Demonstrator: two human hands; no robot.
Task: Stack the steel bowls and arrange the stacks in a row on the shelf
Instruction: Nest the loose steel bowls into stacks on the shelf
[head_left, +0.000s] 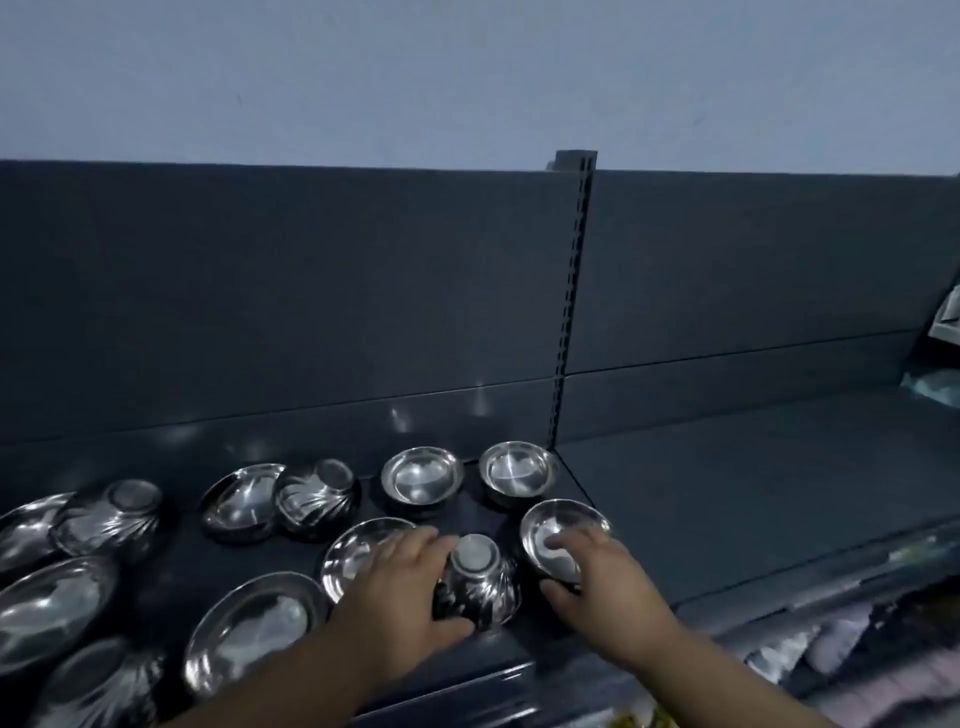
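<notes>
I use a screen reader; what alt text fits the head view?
A person's left hand grips an upside-down steel bowl while the right hand holds an upright bowl beside it, on a dark shelf scattered with other steel bowls.

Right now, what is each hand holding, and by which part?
The left hand grips the inverted bowl by its side wall. The right hand pinches the upright bowl at its near rim, fingers inside, thumb outside.

Shiny silver steel bowls (422, 475), some fluted; dark grey shelf (753, 488); pale wall (467, 78).
</notes>
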